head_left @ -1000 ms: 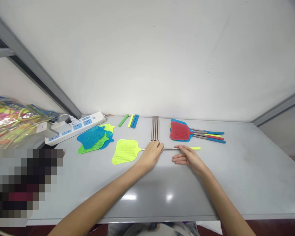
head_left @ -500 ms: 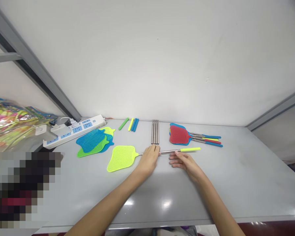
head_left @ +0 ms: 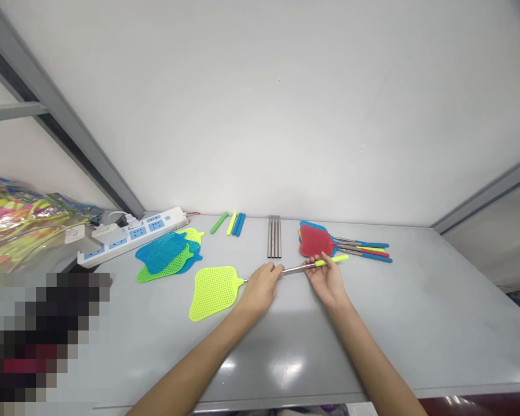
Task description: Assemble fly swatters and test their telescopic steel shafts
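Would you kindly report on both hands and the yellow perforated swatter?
Left hand gripping silver metal shaft of yellow swatter. Right hand holding yellow tubular handle. Red perforated swatter head close beyond right hand.

Matt, perforated plastic yellow swatter head (head_left: pixel 214 292), shiny smooth metal rod (head_left: pixel 298 269), smooth plastic yellow grip (head_left: pixel 340 259), polished metal tubes (head_left: pixel 274 237), smooth glossy grey tabletop (head_left: pixel 437 312), crinkled, shiny clear plastic bag (head_left: pixel 21 214).
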